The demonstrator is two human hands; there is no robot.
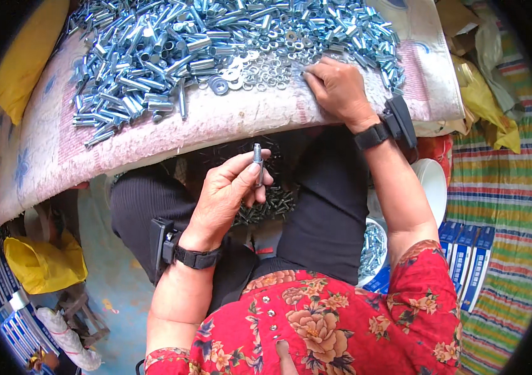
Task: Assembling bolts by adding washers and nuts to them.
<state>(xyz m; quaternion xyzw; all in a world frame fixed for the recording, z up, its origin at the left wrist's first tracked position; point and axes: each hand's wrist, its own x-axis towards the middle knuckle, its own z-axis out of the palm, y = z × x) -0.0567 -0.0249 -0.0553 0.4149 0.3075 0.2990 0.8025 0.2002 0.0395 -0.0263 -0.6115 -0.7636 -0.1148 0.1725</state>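
My left hand (231, 184) is closed around a shiny threaded bolt (258, 154), held upright between thumb and fingers in front of the table edge. Its threaded tip points up. My right hand (341, 87) rests at the near side of the pile on the table, thumb and fingers drawn together. What its fingertips hold, if anything, cannot be made out. Just left of them lie loose small nuts and washers (263, 74). One larger grey washer (218, 85) sits at the left of these. Beyond spreads a big heap of metal sleeves and bolts (172, 47).
A pale patterned cloth (122, 144) covers the table. Dark bolts (272, 206) lie low between my knees. A white bucket of bolts (373, 250) stands by my right thigh, near blue boxes (472, 256). A yellow bag (46, 262) is at the left, striped sheeting (497, 206) at the right.
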